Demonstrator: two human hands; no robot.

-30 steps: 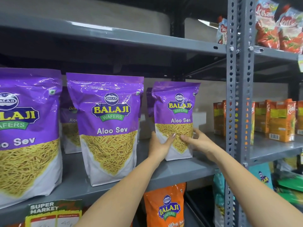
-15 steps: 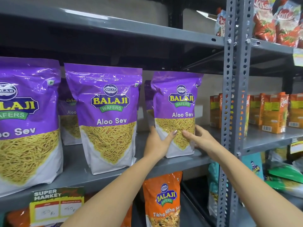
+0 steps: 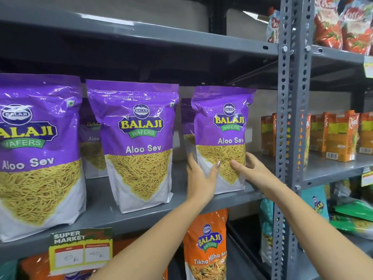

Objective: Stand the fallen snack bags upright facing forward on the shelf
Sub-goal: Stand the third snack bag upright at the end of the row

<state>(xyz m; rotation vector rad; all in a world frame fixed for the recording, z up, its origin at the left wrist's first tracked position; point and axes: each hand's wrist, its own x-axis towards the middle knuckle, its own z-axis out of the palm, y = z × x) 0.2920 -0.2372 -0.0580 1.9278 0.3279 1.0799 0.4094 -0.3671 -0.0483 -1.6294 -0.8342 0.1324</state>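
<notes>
**Purple bag held upright on the shelf**

The rightmost purple bag is shown standing on the grey shelf, label forward. Its lower part is grasped between the left hand and the right hand, thumbs laid across the front.

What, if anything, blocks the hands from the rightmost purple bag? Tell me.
Nothing visible does. The left hand and the right hand already touch the lower front of the rightmost Aloo Sev bag, which stands upright on the shelf.
</notes>
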